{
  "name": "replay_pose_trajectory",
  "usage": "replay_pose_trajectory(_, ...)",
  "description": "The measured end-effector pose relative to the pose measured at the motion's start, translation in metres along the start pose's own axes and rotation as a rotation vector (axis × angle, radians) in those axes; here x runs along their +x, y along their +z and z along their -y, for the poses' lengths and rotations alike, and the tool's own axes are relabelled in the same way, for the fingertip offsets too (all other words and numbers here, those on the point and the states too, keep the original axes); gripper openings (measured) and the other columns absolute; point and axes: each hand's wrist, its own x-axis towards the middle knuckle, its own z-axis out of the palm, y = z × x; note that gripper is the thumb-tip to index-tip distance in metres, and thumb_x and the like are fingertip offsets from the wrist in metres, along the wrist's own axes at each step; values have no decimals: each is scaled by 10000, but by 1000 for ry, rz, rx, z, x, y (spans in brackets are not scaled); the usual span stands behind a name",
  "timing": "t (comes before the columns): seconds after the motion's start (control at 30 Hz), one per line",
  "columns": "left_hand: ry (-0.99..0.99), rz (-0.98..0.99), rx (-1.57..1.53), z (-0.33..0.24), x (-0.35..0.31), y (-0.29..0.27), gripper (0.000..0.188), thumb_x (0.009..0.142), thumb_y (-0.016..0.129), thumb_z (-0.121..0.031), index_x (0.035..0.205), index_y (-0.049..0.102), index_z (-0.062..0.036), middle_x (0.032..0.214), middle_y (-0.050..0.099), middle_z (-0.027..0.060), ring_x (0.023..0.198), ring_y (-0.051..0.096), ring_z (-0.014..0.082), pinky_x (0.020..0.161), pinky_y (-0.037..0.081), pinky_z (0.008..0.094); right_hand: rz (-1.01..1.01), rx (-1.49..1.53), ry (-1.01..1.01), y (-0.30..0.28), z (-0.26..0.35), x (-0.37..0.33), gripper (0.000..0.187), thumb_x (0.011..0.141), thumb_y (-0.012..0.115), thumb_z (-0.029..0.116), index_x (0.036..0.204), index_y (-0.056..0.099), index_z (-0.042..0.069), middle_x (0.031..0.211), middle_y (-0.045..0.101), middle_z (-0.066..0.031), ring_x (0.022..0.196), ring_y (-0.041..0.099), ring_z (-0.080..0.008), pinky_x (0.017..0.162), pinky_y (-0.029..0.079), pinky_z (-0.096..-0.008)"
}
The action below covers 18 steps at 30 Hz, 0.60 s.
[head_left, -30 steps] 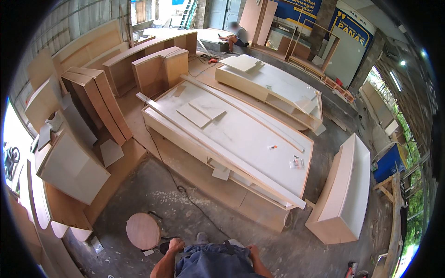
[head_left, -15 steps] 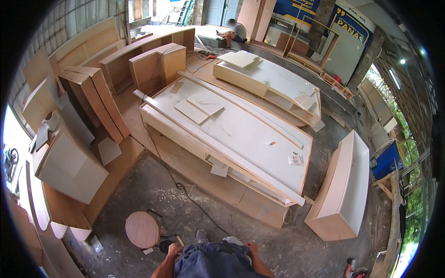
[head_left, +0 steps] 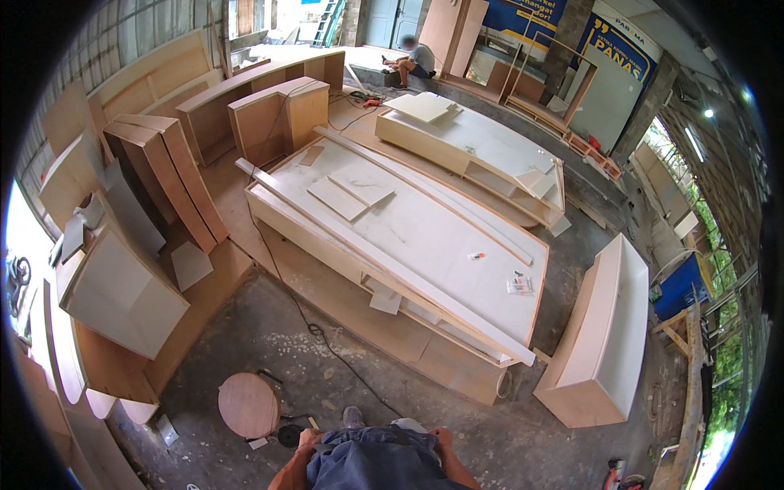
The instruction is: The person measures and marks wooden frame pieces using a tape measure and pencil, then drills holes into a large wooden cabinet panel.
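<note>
At the left side of my blue shirt [head_left: 380, 461], my left hand [head_left: 309, 439] is low at waist height with its fingers curled. My right hand [head_left: 442, 438] is at the other side of the shirt, also curled. What either hand grips, if anything, is hidden against my clothes. Just beyond the left hand, a short pale yellow stick [head_left: 313, 423] shows beside a dark round object [head_left: 289, 435] on the floor. A round wooden stool-like top [head_left: 248, 405] stands to the left of these. One of my shoes [head_left: 353, 416] shows ahead of the shirt.
A long white-topped cabinet [head_left: 441, 237] lies ahead, bearing a long white strip [head_left: 392, 265], loose panels [head_left: 349, 196] and small packets [head_left: 519, 283]. A black cable [head_left: 286, 287] crosses the floor. Right stands an open white-lined box [head_left: 600, 343]. A person [head_left: 416, 61] sits far back.
The view has shifted very slightly. Both my hands stay at my waist, and the furniture and the seated person keep their places.
</note>
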Motion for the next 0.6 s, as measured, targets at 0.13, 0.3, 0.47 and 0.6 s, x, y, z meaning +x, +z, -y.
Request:
replay_pose_trajectory(0.13, -3, -13, 6, 8, -1, -6, 440, 796, 735, -453, 1034, 803, -90, 1000, 777, 171, 978, 759, 316, 881, 584, 393, 2, 6, -20, 5, 0, -1, 375, 860, 670, 380, 902, 757, 17, 899, 745, -209, 891, 717, -389, 819, 542, -471)
replay_pose_trajectory(0.3, 13, -3, -7, 12, 1, -4, 453, 804, 724, -464, 1045, 801, -87, 998, 777, 170, 974, 760, 317, 876, 585, 390, -18, 4, -22, 4, 3, -2, 360, 854, 677, 367, 883, 754, 16, 882, 743, -206, 877, 721, -372, 796, 543, -458)
replay_pose_trajectory(0.47, 21, 0, -59, 21, 0, -5, 477, 809, 721, -477, 1033, 798, -63, 973, 781, 173, 934, 767, 301, 836, 589, 385, 10, 40, -5, -1, 19, -11, 335, 844, 689, 343, 873, 756, 16, 873, 751, -191, 847, 729, -338, 767, 545, -438)
replay_pose_trajectory(0.6, 58, -7, -41, 20, 1, -6, 497, 808, 721, -486, 1023, 794, -43, 963, 780, 178, 922, 769, 301, 823, 589, 383, 1, 52, 21, -3, 23, -12, 335, 844, 690, 338, 869, 757, 11, 865, 753, -186, 842, 734, -334, 758, 546, -434)
